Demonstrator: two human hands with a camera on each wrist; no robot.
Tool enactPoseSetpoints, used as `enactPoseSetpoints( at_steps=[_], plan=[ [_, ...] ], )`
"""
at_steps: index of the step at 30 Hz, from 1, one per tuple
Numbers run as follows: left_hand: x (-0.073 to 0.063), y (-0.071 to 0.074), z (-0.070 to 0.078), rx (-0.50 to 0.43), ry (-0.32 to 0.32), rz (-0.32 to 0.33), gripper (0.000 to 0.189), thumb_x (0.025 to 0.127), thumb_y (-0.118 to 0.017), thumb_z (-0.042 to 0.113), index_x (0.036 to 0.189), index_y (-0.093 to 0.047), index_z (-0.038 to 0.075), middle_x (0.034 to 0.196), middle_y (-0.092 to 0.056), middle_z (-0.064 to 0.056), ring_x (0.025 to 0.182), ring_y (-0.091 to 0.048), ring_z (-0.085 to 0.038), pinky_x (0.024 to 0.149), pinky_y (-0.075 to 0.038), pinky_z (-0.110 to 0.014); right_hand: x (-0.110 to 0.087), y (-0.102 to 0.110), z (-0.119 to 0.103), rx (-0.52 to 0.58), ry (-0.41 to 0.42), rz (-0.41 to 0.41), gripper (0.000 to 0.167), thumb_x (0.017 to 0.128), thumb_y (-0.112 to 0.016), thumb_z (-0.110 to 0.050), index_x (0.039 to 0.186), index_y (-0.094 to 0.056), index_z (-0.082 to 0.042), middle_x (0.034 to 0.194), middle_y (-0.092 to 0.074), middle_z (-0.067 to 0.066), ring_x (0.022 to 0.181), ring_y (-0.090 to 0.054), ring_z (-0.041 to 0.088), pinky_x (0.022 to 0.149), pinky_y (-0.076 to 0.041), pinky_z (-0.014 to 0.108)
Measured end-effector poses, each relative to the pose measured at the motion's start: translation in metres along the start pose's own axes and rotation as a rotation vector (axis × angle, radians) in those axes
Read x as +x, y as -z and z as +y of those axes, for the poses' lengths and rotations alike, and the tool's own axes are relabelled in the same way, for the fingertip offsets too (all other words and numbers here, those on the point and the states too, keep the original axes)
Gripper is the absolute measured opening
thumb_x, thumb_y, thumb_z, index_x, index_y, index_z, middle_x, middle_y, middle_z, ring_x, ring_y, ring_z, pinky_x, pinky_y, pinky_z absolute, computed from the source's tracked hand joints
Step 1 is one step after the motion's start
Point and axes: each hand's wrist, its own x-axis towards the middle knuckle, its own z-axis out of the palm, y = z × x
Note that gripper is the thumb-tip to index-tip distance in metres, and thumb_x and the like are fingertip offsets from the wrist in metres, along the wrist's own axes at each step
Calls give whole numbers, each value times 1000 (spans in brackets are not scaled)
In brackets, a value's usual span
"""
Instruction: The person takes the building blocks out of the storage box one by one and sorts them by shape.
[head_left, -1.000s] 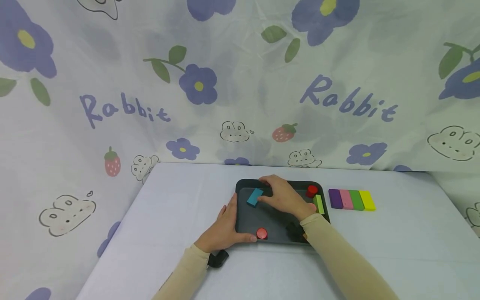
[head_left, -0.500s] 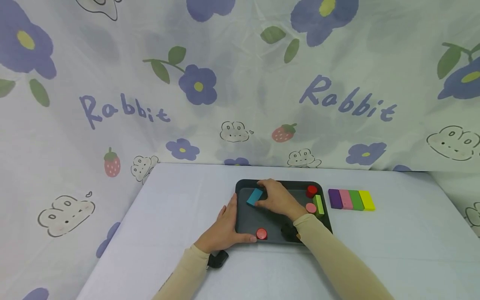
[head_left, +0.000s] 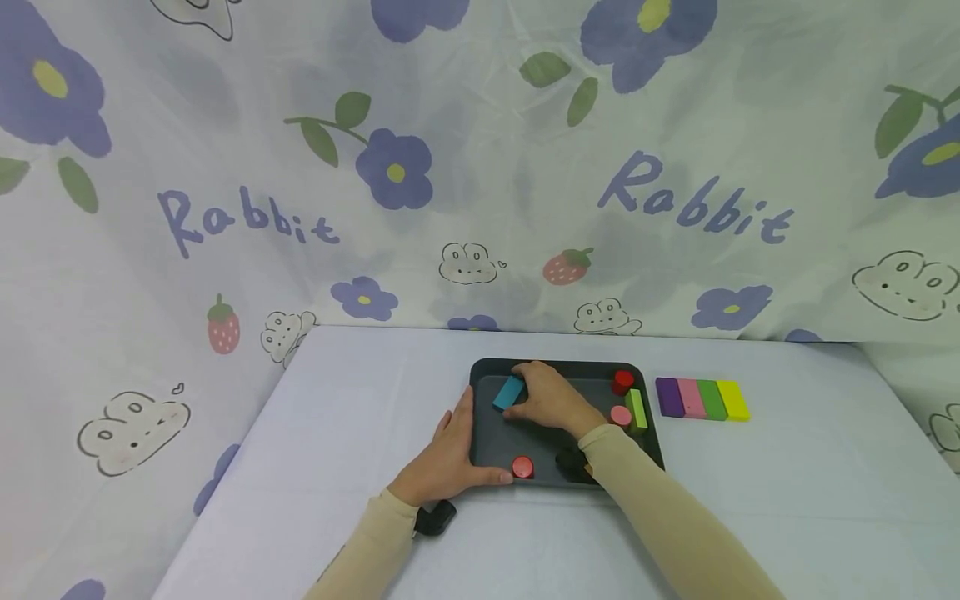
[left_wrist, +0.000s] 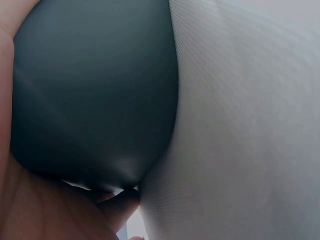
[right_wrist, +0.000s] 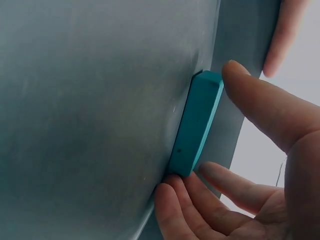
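Observation:
A blue rectangular block [head_left: 509,393] lies slanted in the far left part of a dark grey tray [head_left: 491,442]. My right hand [head_left: 555,400] reaches over the tray and pinches this block end to end. In the right wrist view, the thumb [right_wrist: 242,82] is at one end of the block [right_wrist: 196,122] and fingertips [right_wrist: 172,187] meet the other, beside the tray wall. My left hand [head_left: 442,462] rests against the tray's near left corner, fingers straight along its left side, thumb along the front. The left wrist view shows the tray's dark outer wall [left_wrist: 95,95] against the palm.
Inside the tray are a red round piece [head_left: 522,467] near the front, a red cylinder [head_left: 623,382], a pink round piece [head_left: 620,416] and a light green block [head_left: 637,409] at right. Purple [head_left: 671,397], pink [head_left: 692,399], green [head_left: 712,400] and yellow [head_left: 732,401] blocks sit in a row outside.
My right hand has shifted slightly left, its thumb moving from beside the blue block to its near end. The pink round piece shows more fully. My left hand has stayed put.

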Motion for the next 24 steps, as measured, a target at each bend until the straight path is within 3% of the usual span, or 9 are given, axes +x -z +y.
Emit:
enactPoseSetpoints(
  at_steps=[16,24],
  plan=[
    [1,0,0,2,-12,6,135,78,-78,64,158,9,-2,168,2,-15,154,-8,-24,122,-3,-54,2,-8,-7,-129,-17,22,76,77,-88,-33,135,-57,5,127,-61,19,118,-55,33,102,-48,45],
    [1,1,-1,4,-13,11,135,78,-77,64,158,9,-2,168,2,-16,154,-8,-24,122,-3,-54,2,-7,-9,-132,-22,29,72,79,-87,-31,134,-58,6,123,-61,18,111,-56,31,98,-50,43]
  ],
)
